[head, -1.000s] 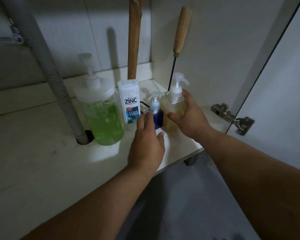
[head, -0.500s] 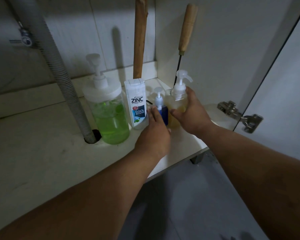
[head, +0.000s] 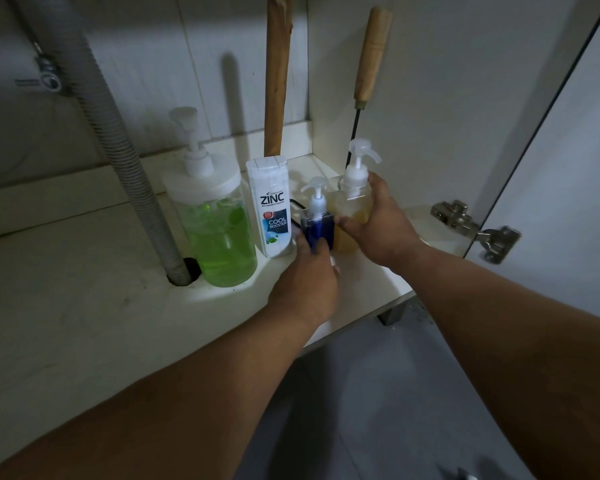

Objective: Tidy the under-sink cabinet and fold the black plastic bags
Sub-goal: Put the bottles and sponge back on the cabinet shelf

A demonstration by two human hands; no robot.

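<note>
Four bottles stand in a row on the white cabinet floor (head: pixel 84 306). From the left: a big pump jar of green liquid (head: pixel 219 244), a white ZINC shampoo bottle (head: pixel 272 209), a small blue pump bottle (head: pixel 317 226) and a yellow pump bottle (head: pixel 352 209). My left hand (head: pixel 307 285) holds the base of the blue bottle with its fingertips. My right hand (head: pixel 381 226) grips the yellow bottle, thumb in front and fingers round its right side. No black plastic bag is in sight.
A grey corrugated drain hose (head: pixel 118 150) drops into a hole beside the green jar. Two wooden-handled tools (head: pixel 278 74) (head: pixel 371 53) lean in the back corner. The cabinet door (head: pixel 575 168) hangs open at the right on a metal hinge (head: pixel 475 226). Grey floor lies below.
Both hands have pushed a little deeper into the cabinet. My left hand has come up against the blue bottle and taken its base; my right hand stays on the yellow bottle.
</note>
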